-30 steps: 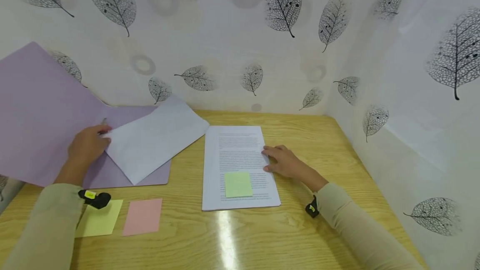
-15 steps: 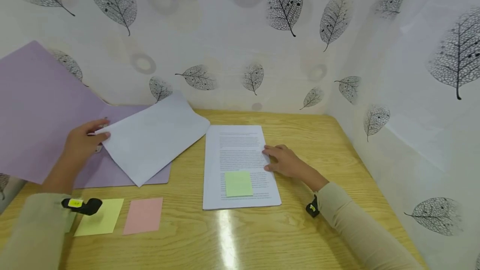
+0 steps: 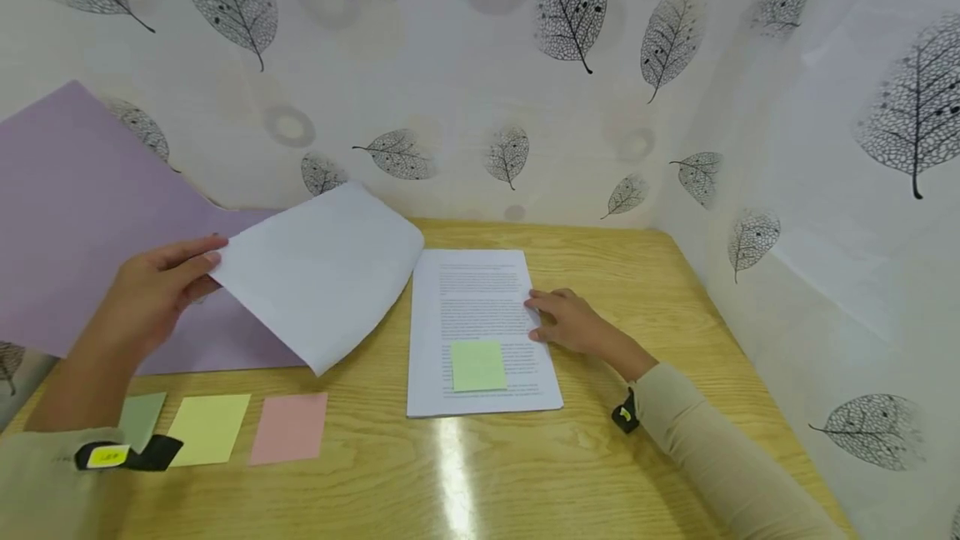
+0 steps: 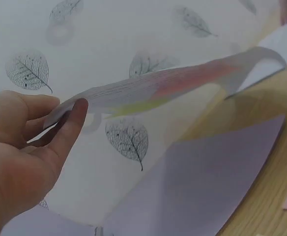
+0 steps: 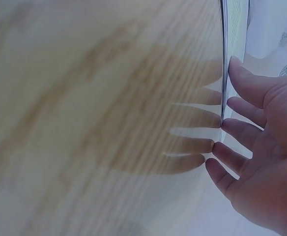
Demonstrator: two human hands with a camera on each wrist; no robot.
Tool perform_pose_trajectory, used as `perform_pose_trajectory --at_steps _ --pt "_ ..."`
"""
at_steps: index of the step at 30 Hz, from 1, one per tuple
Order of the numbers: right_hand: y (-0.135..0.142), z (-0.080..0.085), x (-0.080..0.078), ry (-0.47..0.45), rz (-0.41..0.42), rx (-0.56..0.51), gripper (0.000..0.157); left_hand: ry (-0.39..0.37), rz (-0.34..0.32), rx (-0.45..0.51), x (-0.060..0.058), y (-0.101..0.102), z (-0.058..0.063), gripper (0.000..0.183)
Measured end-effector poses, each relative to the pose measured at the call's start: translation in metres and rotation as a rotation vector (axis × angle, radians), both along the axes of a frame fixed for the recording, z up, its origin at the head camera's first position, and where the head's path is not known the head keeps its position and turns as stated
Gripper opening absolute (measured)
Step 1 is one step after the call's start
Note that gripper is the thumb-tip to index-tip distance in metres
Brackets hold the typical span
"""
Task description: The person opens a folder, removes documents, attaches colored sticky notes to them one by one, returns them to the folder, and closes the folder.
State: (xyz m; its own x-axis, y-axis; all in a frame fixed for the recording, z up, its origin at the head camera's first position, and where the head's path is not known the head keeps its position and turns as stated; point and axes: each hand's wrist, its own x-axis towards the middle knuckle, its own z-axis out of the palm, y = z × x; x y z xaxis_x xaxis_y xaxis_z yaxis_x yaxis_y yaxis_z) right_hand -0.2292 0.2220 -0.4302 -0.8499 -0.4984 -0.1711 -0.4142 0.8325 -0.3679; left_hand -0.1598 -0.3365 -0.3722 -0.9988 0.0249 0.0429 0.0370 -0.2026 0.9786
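My left hand [image 3: 157,282] pinches the left corner of a white sheet of paper [image 3: 322,273] between thumb and fingers. The sheet bows upward above an opened purple folder [image 3: 217,348]. From the left wrist view, the underside of the paper [image 4: 133,91] carries printed lines plus a red and a yellow patch. A stack of printed pages [image 3: 480,298] lies flat on the table, with a light green sticky note [image 3: 478,366] on its lower part. The fingertips of my right hand [image 3: 570,323] rest against the stack's right edge, fingers spread and relaxed in the right wrist view.
Along the near left of the wooden table [image 3: 360,473] lie a pink sticky note [image 3: 288,429], a yellow one [image 3: 210,429] and a green one [image 3: 142,419]. The folder's raised cover [image 3: 82,207] leans at the left. Leaf-patterned sheeting [image 3: 450,82] borders the back and right.
My left hand has lifted the sheet's corner off the folder, and the sheet now curves more. My left forearm has shifted left, uncovering the green note. The right hand stays put.
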Motion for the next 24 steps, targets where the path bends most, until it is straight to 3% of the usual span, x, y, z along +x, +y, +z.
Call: perform_pose_trajectory --at_steps 5,11,19,24 --pt "0.001 -0.002 -0.001 0.005 -0.005 -0.006 0.063 0.096 -0.103 0.272 0.01 0.029 0.004 0.033" --pt "0.0 -0.003 -0.001 -0.008 -0.022 -0.009 0.063 0.12 -0.136 0.393 0.018 0.07 0.005 0.037" --pt "0.002 -0.003 -0.003 0.007 -0.002 0.003 0.063 0.029 -0.052 0.444 0.028 0.134 -0.003 0.032" --pt "0.003 -0.004 -0.003 -0.004 -0.006 -0.001 0.064 -0.059 -0.038 0.373 0.033 0.169 -0.017 0.029"
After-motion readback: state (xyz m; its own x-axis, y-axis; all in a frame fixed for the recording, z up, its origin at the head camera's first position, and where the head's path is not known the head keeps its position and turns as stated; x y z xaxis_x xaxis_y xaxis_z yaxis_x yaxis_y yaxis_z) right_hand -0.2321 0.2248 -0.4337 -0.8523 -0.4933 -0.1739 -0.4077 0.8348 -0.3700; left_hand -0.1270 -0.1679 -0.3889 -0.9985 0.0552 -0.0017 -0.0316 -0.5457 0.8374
